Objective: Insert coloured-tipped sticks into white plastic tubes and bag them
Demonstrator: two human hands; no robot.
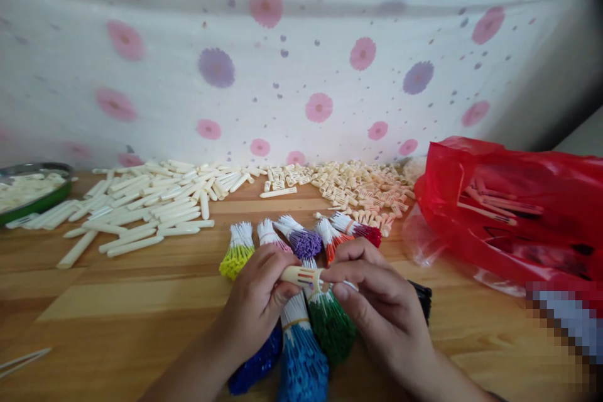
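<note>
My left hand (257, 292) is closed around a cream slotted plastic tube (301, 276), which lies level with its open end to the right. Coloured strips show through the slots. At that open end, the fingers of my right hand (381, 292) pinch together, with a thin white piece (351, 286) between them; its exact kind is unclear. Below the hands are bundles of white-stemmed sticks with coloured ends: green (332, 323), light blue (304, 358) and dark blue (259, 361). Yellow (237, 254), purple (304, 240), orange (333, 242) and red (365, 232) bundles lie just beyond.
Long cream tubes (155, 201) are heaped at the back left beside a green-rimmed tray (42, 201). Small slotted cream pieces (362, 185) form a pile at the back centre. To the right sits a red plastic bag (494, 226). White sticks (26, 358) lie at the lower left.
</note>
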